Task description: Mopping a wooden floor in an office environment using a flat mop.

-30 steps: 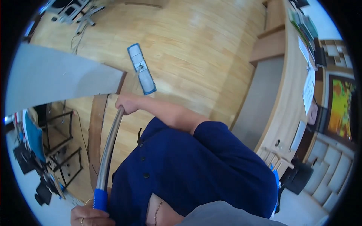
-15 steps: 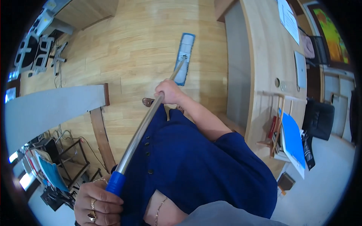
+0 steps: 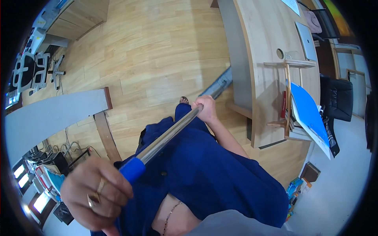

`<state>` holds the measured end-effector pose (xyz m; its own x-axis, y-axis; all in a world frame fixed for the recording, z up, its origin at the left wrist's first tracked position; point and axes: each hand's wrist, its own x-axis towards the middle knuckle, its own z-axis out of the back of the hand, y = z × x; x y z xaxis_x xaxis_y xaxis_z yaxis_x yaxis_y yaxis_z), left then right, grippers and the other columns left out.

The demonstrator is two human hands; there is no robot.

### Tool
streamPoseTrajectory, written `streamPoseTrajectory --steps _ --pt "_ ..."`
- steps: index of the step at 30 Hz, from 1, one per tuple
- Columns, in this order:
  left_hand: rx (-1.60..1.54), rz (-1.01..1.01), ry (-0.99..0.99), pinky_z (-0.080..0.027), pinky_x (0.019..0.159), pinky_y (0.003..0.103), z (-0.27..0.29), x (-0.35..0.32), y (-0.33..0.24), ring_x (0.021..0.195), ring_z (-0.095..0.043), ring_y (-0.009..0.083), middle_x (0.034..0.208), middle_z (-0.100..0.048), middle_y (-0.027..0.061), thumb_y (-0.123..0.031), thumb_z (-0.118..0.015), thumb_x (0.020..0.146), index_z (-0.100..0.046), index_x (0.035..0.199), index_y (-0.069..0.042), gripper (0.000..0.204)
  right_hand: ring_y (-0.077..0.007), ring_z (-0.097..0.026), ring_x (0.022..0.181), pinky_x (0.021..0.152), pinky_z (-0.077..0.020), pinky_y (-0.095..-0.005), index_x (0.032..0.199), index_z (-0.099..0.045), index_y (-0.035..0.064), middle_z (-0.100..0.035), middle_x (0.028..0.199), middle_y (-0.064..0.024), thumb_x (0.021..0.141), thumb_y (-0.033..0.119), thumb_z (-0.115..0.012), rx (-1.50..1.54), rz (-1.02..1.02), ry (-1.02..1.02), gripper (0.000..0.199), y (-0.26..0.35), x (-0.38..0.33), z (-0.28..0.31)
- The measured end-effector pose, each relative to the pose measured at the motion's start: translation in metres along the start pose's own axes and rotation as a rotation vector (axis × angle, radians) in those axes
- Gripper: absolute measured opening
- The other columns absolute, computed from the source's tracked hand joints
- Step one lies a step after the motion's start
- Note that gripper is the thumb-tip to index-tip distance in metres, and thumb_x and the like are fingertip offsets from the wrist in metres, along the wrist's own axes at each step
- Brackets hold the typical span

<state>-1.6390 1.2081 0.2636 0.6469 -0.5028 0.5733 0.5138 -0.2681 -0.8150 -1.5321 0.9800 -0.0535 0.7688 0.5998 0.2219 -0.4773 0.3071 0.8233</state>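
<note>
A wooden plank floor (image 3: 157, 51) fills the upper half of the view, from nine o'clock round to one. A long pale wooden desk (image 3: 267, 59) curves down the side from twelve to three o'clock, with a small rack on it holding a blue folder (image 3: 309, 112). A grey-topped table (image 3: 51, 116) reaches in from nine o'clock. The person's dark blue garment (image 3: 208, 173) spreads over the centre and down toward five o'clock.

A mop runs on a slant across the middle: its metal pole (image 3: 169, 135) climbs from seven o'clock toward one, and its flat grey head (image 3: 218, 84) lies on the floor just beside the desk's base, partly hidden behind the upper hand. The pole's blue grip (image 3: 133, 170) sits at its lower end.

The left hand (image 3: 96, 194), wearing rings, is at seven o'clock, fingers curled shut around the blue grip. The right hand (image 3: 205, 110), just above centre, has its fingers wrapped tight around the metal pole farther up, near the mop head.
</note>
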Motion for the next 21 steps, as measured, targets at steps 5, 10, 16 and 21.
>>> streamPoseTrajectory --steps 5,10,16,21 --pt "-0.138 0.018 -0.029 -0.048 0.056 0.032 -0.012 -0.025 -0.002 0.047 -0.052 0.0187 0.054 -0.050 0.0057 -0.015 -0.071 0.080 -0.050 0.057 -0.004 0.033 -0.0349 -0.050 0.052 0.052 -0.0378 -0.0414 0.048 -0.045 0.0078 -0.046 0.050 -0.0140 0.065 0.016 -0.065 -0.114 -0.107 0.109 0.027 -0.003 -0.047 -0.006" --pt "-0.023 0.041 -0.321 -0.047 0.057 0.034 -0.061 -0.098 -0.044 0.048 -0.053 0.0206 0.055 -0.051 0.0077 -0.012 -0.074 0.075 -0.051 0.053 -0.003 0.033 -0.0340 -0.052 0.051 0.050 -0.0407 -0.0414 0.049 -0.047 0.0077 -0.049 0.051 -0.0139 0.065 0.014 -0.064 -0.098 0.056 0.260 0.024 0.014 -0.051 -0.041" --pt "0.223 0.067 -0.550 -0.047 0.061 0.035 -0.131 -0.176 -0.110 0.052 -0.054 0.0199 0.056 -0.053 0.0061 -0.013 -0.075 0.074 -0.053 0.055 -0.004 0.030 -0.0342 -0.055 0.055 0.052 -0.0437 -0.0408 0.051 -0.051 0.0084 -0.053 0.055 -0.0139 0.061 0.010 -0.061 0.073 0.243 0.482 0.013 0.059 -0.048 -0.124" --pt "0.408 0.034 -0.785 -0.048 0.063 0.036 -0.197 -0.248 -0.167 0.053 -0.055 0.0194 0.056 -0.055 0.0063 -0.013 -0.075 0.075 -0.053 0.058 -0.004 0.029 -0.0360 -0.052 0.054 0.049 -0.0415 -0.0415 0.051 -0.050 0.0084 -0.051 0.055 -0.0150 0.058 0.016 -0.063 0.067 0.436 0.734 0.016 0.107 -0.065 -0.225"
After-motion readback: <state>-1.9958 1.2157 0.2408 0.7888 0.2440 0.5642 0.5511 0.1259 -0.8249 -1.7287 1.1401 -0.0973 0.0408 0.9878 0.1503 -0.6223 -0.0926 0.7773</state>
